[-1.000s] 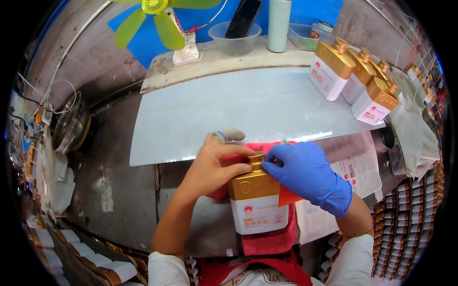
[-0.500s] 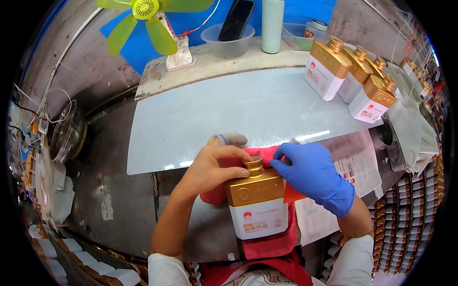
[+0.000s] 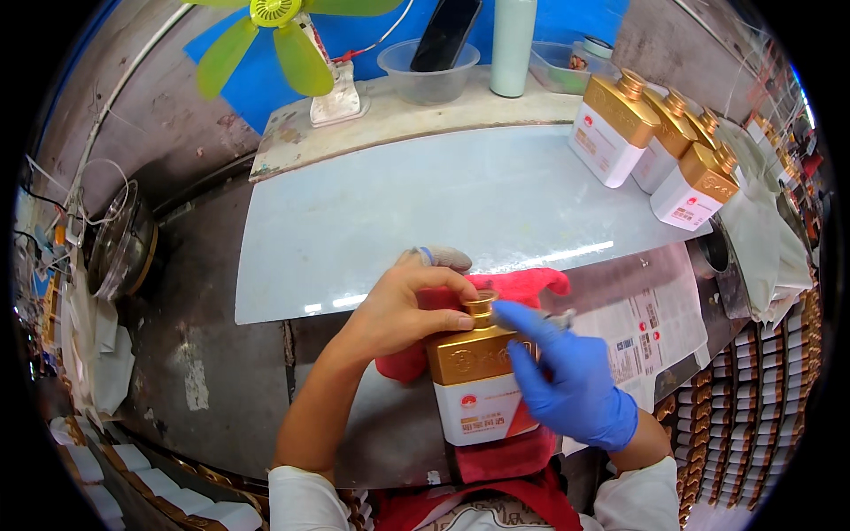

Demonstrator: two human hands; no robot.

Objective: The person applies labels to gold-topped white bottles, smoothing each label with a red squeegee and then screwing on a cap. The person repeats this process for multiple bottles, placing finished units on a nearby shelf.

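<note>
A bottle with a gold shoulder and white lower body [image 3: 474, 411] stands upright on a red towel [image 3: 505, 460]. My left hand [image 3: 407, 301] is bare except for a greyish-white covering on one finger. Its thumb and finger close around the bottle's gold neck from the left. My right hand [image 3: 567, 372], in a blue glove, is at the bottle's right side, with a fingertip by the neck. A thin orange-red piece [image 3: 521, 421], apparently cloth, hangs from under this hand across the bottle's lower right front. The grip on it is mostly hidden.
A grey-white sheet [image 3: 390, 212] covers the table's far part. Several similar bottles [image 3: 611, 133] stand at its right end. Behind are a green fan [image 3: 301, 57], a plastic bowl with a phone [image 3: 425, 84] and a pale flask [image 3: 511, 49]. Printed paper [image 3: 655, 310] lies right; bottle rows [image 3: 735, 425] stand below.
My right hand has moved down and left, across the bottle's right front, and the orange-red piece now overlaps the white face. The bottle has shifted slightly right in view, with my left hand still on its neck.
</note>
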